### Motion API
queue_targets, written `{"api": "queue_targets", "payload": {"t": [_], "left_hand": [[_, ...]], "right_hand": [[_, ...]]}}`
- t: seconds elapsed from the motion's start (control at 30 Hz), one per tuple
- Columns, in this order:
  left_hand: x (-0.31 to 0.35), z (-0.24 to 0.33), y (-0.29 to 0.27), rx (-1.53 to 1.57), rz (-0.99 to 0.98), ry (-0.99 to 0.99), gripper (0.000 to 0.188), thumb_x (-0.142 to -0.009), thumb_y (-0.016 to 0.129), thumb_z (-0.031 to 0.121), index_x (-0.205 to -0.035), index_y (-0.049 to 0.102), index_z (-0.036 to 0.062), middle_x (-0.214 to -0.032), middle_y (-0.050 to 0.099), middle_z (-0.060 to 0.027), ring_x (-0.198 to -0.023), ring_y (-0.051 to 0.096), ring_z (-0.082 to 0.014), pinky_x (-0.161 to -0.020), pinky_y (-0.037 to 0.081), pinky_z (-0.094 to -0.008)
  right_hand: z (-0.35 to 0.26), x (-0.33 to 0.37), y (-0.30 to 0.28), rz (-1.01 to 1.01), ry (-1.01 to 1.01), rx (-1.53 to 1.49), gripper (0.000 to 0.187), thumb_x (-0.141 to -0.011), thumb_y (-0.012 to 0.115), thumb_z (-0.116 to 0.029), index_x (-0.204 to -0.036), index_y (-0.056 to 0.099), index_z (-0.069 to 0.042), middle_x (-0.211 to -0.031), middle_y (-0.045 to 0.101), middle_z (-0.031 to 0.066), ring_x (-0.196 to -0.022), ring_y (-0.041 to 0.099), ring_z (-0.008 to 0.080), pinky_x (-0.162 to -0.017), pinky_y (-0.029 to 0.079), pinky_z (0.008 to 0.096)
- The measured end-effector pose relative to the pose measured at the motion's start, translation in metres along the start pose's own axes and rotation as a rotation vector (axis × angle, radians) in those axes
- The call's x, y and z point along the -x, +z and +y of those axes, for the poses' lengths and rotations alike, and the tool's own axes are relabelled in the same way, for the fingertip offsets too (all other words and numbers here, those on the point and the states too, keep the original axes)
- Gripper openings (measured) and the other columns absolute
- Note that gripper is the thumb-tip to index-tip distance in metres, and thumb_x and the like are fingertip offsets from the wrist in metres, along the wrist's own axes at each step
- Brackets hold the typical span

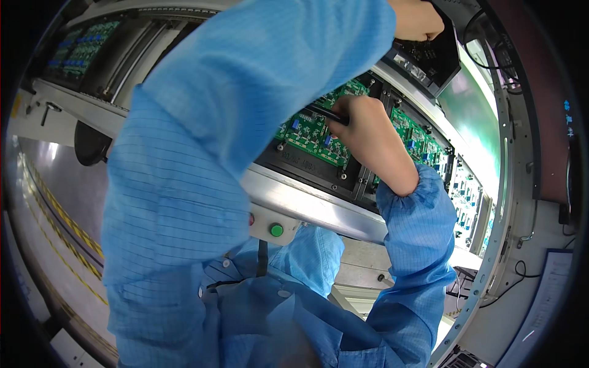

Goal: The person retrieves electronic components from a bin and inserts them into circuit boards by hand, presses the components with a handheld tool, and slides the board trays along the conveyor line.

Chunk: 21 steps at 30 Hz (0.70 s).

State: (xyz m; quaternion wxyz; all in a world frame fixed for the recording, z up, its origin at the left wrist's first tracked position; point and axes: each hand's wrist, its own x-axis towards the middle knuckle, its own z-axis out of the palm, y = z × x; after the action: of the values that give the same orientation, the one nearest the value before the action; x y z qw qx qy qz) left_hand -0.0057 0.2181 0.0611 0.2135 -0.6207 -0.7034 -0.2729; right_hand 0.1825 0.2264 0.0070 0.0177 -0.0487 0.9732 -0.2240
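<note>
My left arm, in a blue striped sleeve, crosses high over the work to the upper right. At its end my left hand (418, 19) is closed, knuckles up, at a black bin (440, 58); whatever its fingers hold is hidden. Below it, my right hand (368, 132) is wrapped round a black, bar-like tool (326, 113), whose far end disappears behind my left sleeve. The tool lies over a green circuit board (316, 144) with small blue and silver parts. That board sits in a black carrier frame (300, 164) with screws.
More populated boards (423, 138) continue to the right along the conveyor. A metal rail (319, 205) runs along the near edge, with a green button (276, 230) below it. Another board (83, 52) lies far left. A dark panel (552, 110) and a cable (521, 282) are at right.
</note>
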Motion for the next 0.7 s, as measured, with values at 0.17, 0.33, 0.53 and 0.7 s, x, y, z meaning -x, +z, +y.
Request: {"api": "queue_targets", "payload": {"t": [0.17,0.33,0.53,0.7], "left_hand": [[0.047,-0.003,-0.07,0.126,0.057,0.063,0.013,-0.084,0.064,0.009,-0.091,0.068,-0.0016,-0.088,0.069,-0.02,-0.085,0.067,-0.0353,-0.076,0.053,-0.0388],[0.11,0.009,-0.127,0.126,0.004,-0.096,0.013,-0.084,0.068,0.009,-0.092,0.068,-0.0007,-0.089,0.068,-0.0176,-0.084,0.066,-0.0333,-0.076,0.053,-0.0369],[0.192,0.036,-0.161,0.124,0.04,-0.449,0.017,-0.088,0.067,0.017,-0.096,0.068,0.0025,-0.091,0.064,-0.014,-0.083,0.064,-0.0323,-0.075,0.051,-0.0371],[0.245,0.055,-0.159,0.061,0.025,-0.459,0.016,-0.087,0.07,0.008,-0.102,0.067,0.002,-0.098,0.068,-0.0067,-0.09,0.067,-0.0165,-0.081,0.055,-0.0268]], "right_hand": [[-0.006,-0.006,-0.001,-0.022,-0.05,-0.022,0.023,-0.079,0.072,-0.009,-0.094,0.067,0.009,-0.08,0.066,0.0259,-0.074,0.067,0.0361,-0.069,0.052,0.0405],[-0.005,-0.012,-0.002,-0.084,-0.003,-0.061,0.021,-0.079,0.071,-0.008,-0.091,0.067,0.009,-0.076,0.066,0.0247,-0.071,0.067,0.0343,-0.067,0.051,0.0394],[-0.004,-0.009,0.004,0.003,-0.032,0.004,0.019,-0.079,0.07,-0.008,-0.088,0.066,0.009,-0.073,0.066,0.0228,-0.068,0.068,0.0319,-0.066,0.051,0.0393],[-0.008,-0.017,-0.003,-0.124,0.06,-0.03,0.018,-0.082,0.07,-0.008,-0.086,0.066,0.008,-0.07,0.066,0.018,-0.065,0.066,0.0262,-0.064,0.049,0.0356]]}}
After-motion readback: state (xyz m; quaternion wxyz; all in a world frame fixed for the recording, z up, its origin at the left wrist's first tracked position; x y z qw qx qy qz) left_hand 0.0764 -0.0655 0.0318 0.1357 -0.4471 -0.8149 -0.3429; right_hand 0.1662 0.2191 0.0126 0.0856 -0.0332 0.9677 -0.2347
